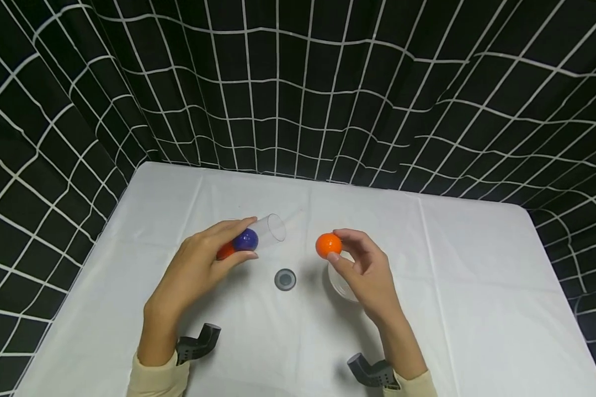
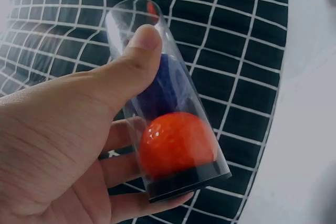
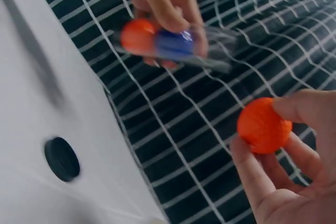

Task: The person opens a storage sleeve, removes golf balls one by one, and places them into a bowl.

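Observation:
My left hand (image 1: 197,264) grips a clear plastic tube (image 2: 118,22), tilted with its open end toward the right. Inside the tube, an orange ball (image 2: 177,145) sits at the black-capped bottom and a dark blue ball (image 1: 245,240) lies above it. The thumb and fingers wrap the tube's sides. In my right hand (image 1: 368,271), a second orange ball (image 1: 329,246) is pinched between thumb and fingertips. That ball is held apart from the tube, to the right of its mouth. A round dark cap (image 1: 285,279) lies on the table between the hands.
A clear round container (image 1: 342,284) stands on the table beneath my right hand, partly hidden by it. White cloth covers the table (image 1: 482,309). Black curtains with a white grid (image 1: 298,82) rise behind the table and at its sides.

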Demonstrator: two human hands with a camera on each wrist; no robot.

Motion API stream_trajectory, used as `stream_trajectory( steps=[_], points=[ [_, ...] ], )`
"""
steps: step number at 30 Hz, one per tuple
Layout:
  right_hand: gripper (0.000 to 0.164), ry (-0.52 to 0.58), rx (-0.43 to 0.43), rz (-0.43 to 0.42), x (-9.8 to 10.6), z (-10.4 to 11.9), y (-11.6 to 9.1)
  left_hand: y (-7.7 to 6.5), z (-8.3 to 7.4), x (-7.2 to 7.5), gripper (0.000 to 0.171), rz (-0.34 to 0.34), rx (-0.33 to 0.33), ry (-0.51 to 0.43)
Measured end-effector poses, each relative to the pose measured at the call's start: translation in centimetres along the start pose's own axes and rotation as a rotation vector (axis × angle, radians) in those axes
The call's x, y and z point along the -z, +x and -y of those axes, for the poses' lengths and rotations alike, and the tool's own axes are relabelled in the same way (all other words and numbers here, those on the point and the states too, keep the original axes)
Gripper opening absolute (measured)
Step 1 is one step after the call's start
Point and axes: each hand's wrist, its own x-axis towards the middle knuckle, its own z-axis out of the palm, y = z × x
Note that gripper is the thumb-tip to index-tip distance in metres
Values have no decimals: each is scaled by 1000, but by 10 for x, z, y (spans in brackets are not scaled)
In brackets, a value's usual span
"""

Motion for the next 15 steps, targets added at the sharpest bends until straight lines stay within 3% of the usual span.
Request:
stream_trajectory(
  steps=[7,15],
  points=[
    [41,-18,3,45,28,4,3,-1,1,5,61,18,-5,61],
    [43,-194,-133,98,52,2,-3,-2,-1,5,57,75,19,95]
  ],
)
